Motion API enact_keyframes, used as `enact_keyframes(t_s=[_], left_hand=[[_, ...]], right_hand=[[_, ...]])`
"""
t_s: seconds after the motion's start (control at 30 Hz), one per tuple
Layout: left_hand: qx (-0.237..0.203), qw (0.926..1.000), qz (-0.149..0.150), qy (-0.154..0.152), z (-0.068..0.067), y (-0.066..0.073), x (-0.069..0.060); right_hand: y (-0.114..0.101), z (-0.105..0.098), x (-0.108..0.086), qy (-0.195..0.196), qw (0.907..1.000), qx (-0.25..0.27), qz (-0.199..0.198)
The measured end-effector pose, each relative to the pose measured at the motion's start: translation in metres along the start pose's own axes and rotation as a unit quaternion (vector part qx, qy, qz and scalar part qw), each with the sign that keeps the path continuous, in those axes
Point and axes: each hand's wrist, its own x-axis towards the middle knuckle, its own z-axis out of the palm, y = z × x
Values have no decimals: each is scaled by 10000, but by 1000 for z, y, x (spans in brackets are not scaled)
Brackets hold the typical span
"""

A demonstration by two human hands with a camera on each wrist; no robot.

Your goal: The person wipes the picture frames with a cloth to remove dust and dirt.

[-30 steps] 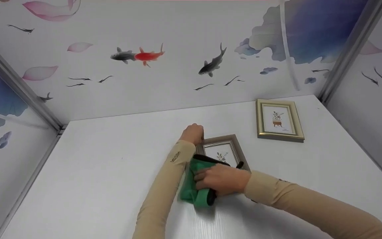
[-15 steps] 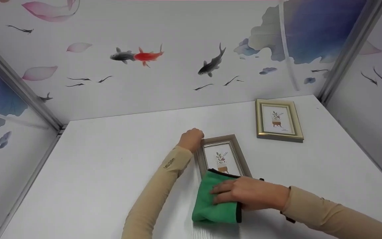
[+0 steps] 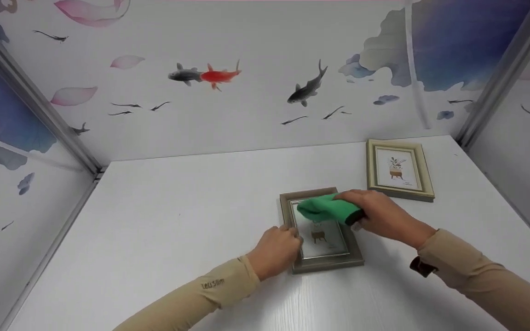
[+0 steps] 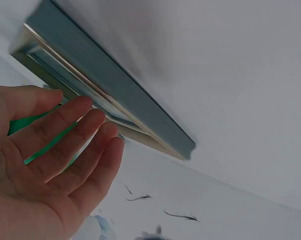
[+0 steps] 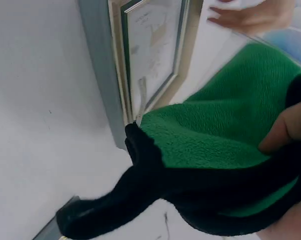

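The brown frame (image 3: 327,264) lies face up on the white table (image 3: 200,207), nearer than the gold frame (image 3: 424,170) and to its left, the two apart. The left hand (image 3: 276,250) is at the brown frame's left edge; its fingers (image 4: 101,175) are slightly bent and a little spread, pinching nothing (contact with the edge cannot be confirmed). The right hand (image 3: 387,216) pinches a bunched green cloth (image 3: 327,209) above the far part of that frame; whether the cloth touches the picture surface cannot be told.

Risks, in my judgement: with no firm grip on the left, a hard push of the cloth could slide or turn the brown frame; the cloth's loose dark trim (image 5: 110,200) could snag on a frame corner; a strong sweep to the far right could knock the gold frame.

Contents: the brown frame holds a potted-plant picture (image 3: 319,237), its upper part behind the cloth; the gold frame holds a similar print (image 3: 396,172), in full view
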Motion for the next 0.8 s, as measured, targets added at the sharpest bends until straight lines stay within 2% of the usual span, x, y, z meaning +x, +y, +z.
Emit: enact_keyframes(t_s=[0.1,0.2,0.3,0.43,0.53,0.6,0.7,0.8], left_hand=[[34,9986,526,110,-1,19,-6],[460,9947,868,317,2,33,-9],[977,9892,932,564,5,41,-10],[1073,9874,887,751,8,45,-9],[1058,9872,902,779,9,46,-10],[1100,9866,934,767,9,46,-12],[1188,9849,1047,706,8,46,-14],[1238,9830,1148,724,9,47,-14]], right_hand=[[0,7,7,194,9992,237,245],[-5,15,15,292,9986,351,282],[-13,21,20,298,9986,341,280],[-21,30,22,227,9994,212,180],[-24,38,21,76,9999,-11,-132],[-24,46,21,-176,9983,-235,-509],[-21,58,22,-684,9894,-626,-1115],[-17,66,28,-1095,9799,-883,-1415]])
